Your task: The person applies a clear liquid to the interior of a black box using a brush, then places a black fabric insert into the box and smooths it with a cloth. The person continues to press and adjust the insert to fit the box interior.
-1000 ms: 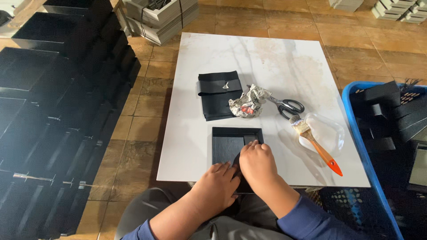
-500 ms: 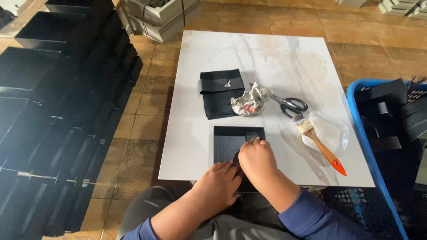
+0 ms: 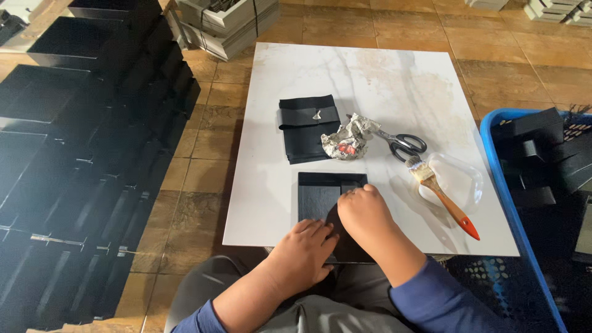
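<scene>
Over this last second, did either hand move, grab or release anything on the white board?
Hardly anything changed. Both the left hand and the right hand stay pressed on the black tray at the near edge; nothing was taken hold of or let go. The stack of black sheets, crumpled paper, scissors and brush lie where they were.

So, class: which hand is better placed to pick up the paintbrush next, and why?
Probably the right hand: the paintbrush lies on its side of the black tray; the left hand sits farther away.
</scene>
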